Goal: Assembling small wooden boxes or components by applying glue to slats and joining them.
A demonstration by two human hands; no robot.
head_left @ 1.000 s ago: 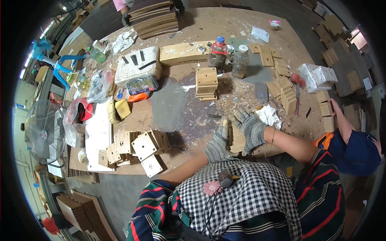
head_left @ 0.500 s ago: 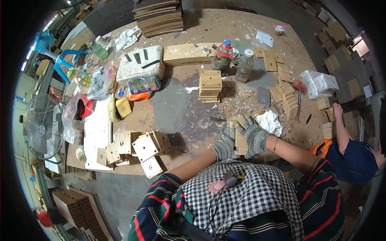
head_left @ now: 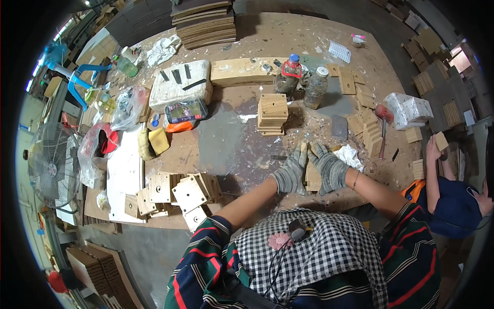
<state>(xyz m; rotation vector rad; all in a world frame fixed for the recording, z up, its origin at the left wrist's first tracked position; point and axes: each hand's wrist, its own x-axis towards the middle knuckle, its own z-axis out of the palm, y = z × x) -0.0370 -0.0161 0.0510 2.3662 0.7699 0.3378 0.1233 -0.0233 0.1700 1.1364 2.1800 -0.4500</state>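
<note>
Between my gloved hands stands a small stack of flat light wooden pieces point(head_left: 312, 177) near the table's front edge. My left hand point(head_left: 290, 172), in a grey knit glove, presses along its left side with the fingers stretched forward. Against the right side lies my right hand point(head_left: 331, 169), its fingers also extended, so the stack is clamped between both. The gloves cover much of the stack's sides. A crumpled white cloth point(head_left: 350, 157) is beside my right hand. A dark thin tool point(head_left: 278, 157) lies just left of my left fingertips.
Drilled square wooden blocks are piled point(head_left: 189, 194) at the left front and stacked point(head_left: 272, 110) ahead. Bottles point(head_left: 316, 88), a red-headed mallet point(head_left: 384, 116) and a phone point(head_left: 186, 110) occupy the table. At right, a co-worker's hand point(head_left: 434, 149) holds a wooden piece. A fan point(head_left: 54, 165) stands left.
My hands have shifted slightly forward, and their fingers have straightened along the stack. The co-worker at right now has a wooden piece in hand.
</note>
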